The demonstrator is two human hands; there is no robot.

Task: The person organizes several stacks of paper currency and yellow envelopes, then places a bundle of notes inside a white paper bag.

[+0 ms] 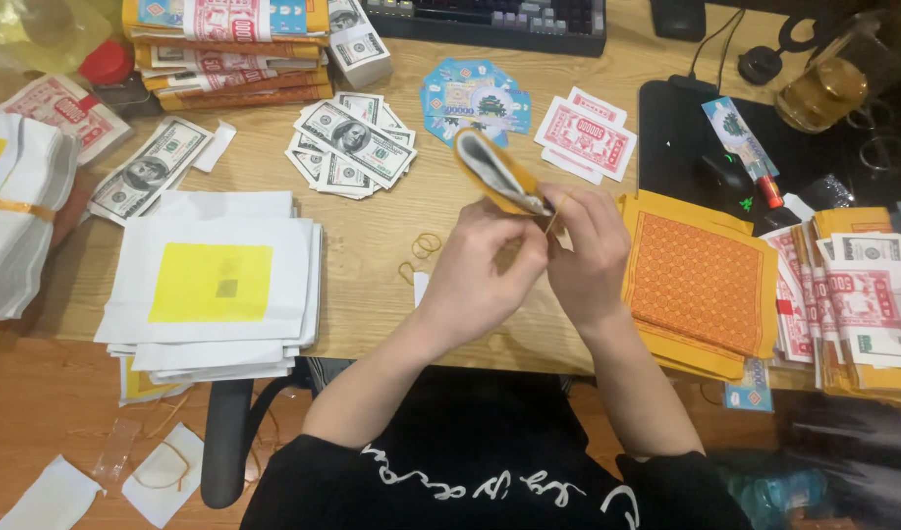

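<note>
- A folded bundle of paper [494, 177], yellow-orange outside with white sheets showing at its edge, is held up above the wooden desk [372, 250], tilted toward the upper left.
- The bundle's lower right end is pinched by the right hand [590, 250], fingers curled tight around it; a thin rubber band [552, 218] is seen stretched at the fingertips.
- Just left of that end, the left hand [480, 270] is pressed in, fingers bent and closed toward the bundle; what exactly is gripped cannot be told.
- Below and left of the bundle, a couple of loose rubber bands [423, 247] are lying on the desk.
- Left of the bundle, a fanned pile of grey-green banknote-style sheets [352, 145] is spread out.
- Above the bundle, blue printed notes [475, 98] are laid down, with red-and-white printed slips [586, 135] just right of them.
- Right of the bundle, a stack of orange patterned sheets [701, 285] is resting, touching the right hand's side.
- Far left of the bundle, a stack of white sheets with a yellow square [215, 285] is piled.
- Well above the bundle, a dark keyboard [490, 22] is set at the desk's far edge.
</note>
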